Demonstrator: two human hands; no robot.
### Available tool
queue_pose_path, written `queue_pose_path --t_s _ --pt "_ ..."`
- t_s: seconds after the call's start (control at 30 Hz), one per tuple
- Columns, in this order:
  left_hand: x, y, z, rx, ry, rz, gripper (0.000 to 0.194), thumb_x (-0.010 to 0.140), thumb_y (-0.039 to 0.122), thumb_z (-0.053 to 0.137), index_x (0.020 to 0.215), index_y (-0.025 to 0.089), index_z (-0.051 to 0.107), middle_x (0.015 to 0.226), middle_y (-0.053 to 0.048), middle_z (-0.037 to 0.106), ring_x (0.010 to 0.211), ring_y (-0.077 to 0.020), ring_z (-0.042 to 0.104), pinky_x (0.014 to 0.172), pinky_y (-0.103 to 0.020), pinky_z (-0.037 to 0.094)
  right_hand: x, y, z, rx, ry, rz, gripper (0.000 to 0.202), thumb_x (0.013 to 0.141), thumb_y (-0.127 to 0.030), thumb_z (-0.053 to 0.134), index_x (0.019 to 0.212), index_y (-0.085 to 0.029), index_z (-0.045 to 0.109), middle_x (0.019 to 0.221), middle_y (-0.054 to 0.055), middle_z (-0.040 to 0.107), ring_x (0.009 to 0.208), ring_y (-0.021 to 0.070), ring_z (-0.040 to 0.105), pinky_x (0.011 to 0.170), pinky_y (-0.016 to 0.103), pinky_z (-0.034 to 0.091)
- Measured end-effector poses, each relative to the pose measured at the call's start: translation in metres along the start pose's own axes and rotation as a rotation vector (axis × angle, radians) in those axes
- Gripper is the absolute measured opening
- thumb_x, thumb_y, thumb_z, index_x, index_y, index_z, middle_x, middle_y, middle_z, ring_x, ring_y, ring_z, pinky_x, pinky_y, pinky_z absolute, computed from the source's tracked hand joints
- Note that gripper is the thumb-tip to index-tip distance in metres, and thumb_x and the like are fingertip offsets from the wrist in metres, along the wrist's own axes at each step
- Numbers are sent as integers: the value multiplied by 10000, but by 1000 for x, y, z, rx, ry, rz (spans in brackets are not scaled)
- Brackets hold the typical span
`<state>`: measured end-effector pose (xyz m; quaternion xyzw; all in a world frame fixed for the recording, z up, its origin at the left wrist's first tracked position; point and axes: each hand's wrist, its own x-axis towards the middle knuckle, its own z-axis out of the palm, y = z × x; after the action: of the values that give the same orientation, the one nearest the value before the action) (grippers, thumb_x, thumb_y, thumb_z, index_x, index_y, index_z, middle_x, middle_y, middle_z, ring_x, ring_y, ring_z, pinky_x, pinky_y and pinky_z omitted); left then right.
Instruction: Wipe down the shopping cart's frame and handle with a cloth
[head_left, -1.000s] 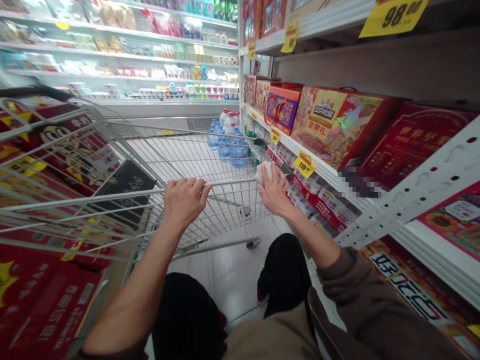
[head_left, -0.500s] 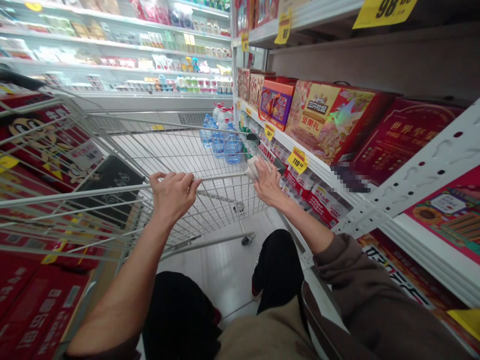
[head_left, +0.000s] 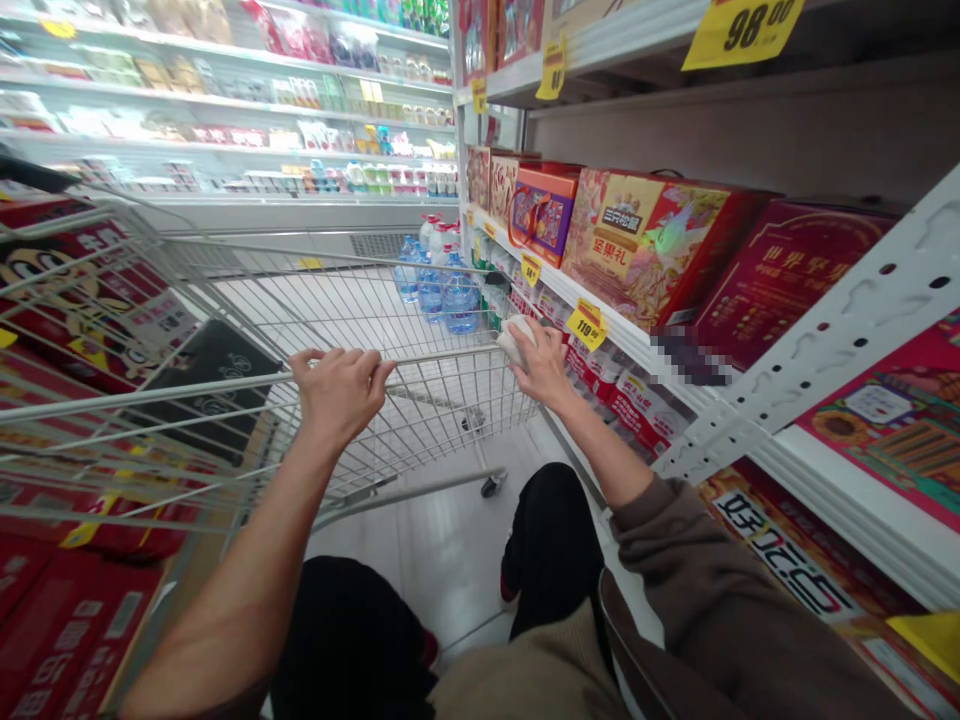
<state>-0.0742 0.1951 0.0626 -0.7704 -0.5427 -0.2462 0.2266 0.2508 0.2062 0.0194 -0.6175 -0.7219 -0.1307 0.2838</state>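
Observation:
A wire shopping cart (head_left: 420, 395) stands sideways in front of me, its grey metal basket showing nothing inside that I can make out. My left hand (head_left: 337, 390) is closed around the cart's top rim, left of the middle. At the right corner of the same rim, my right hand (head_left: 541, 360) presses a whitish folded cloth (head_left: 514, 340) against the metal, fingers curled over it. Part of the cloth is hidden beneath that hand.
To the right, shelves carry red and gold gift boxes (head_left: 637, 240) above packed bottles (head_left: 637, 400). Large blue water bottles (head_left: 457, 295) stand on the floor ahead. Red cartons (head_left: 67, 620) crowd the left side. A lit refrigerated case (head_left: 225, 110) spans the back.
The view has shifted slightly, so the shelves appear a little farther left. Both hands keep to the cart rim, and the right hand still has the cloth.

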Motion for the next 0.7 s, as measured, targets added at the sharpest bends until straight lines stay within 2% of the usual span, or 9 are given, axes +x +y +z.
queue_pose_path --t_s 0.13,0.2,0.3,0.4,0.47,0.53,0.6,0.7 --pt "7 4 5 -18 0 -17 405 1049 450 386 797 224 608 829 -97 734 872 -296 615 967 -523 266 7 -40 9 4 6 -15 767 894 -72 534 1591 -377 435 1689 43 363 1317 353 362 990 500 456" --pt "10 4 9 -27 0 -11 408 1051 456 380 808 223 611 842 -102 735 887 -300 617 979 -526 264 10 -45 12 -5 -9 -61 810 891 -35 500 1603 -409 402 1710 15 326 1320 336 362 992 478 457" --pt "12 2 13 -36 6 -6 425 1057 472 364 816 225 611 842 -102 733 901 -302 617 993 -525 262 11 -19 13 -36 -16 -25 852 875 2 474 1598 -444 395 1720 -8 302 1331 320 371 1003 465 460" --pt "16 0 18 -50 12 -4 435 1060 478 350 818 227 610 842 -100 730 901 -299 613 1005 -528 258 12 21 16 -59 9 121 860 849 18 469 1581 -432 432 1713 13 305 1350 332 379 1031 497 456" --pt "22 2 22 -69 4 -13 426 1052 476 363 814 228 614 850 -103 731 905 -303 609 1011 -533 255 17 30 22 -56 38 207 899 816 32 472 1588 -426 421 1714 26 292 1360 353 380 1028 535 461" --pt "29 6 26 -86 -14 -32 421 1042 478 376 806 227 620 868 -111 737 913 -312 607 1010 -541 255 24 16 31 -29 82 292 958 782 43 480 1614 -420 369 1714 49 281 1351 373 390 992 561 482" --pt "38 10 31 -99 -35 -48 425 1034 483 381 802 226 627 888 -120 744 919 -319 606 1007 -548 255 31 -17 42 3 120 354 1007 771 43 490 1648 -404 283 1711 79 277 1331 380 408 953 560 505" --pt "50 14 38 -112 -54 -57 423 1026 484 384 804 228 637 912 -125 754 922 -318 605 1008 -550 257 37 -68 53 -2 85 247 1034 800 38 491 1672 -415 165 1739 66 219 1325 355 424 974 527 507"
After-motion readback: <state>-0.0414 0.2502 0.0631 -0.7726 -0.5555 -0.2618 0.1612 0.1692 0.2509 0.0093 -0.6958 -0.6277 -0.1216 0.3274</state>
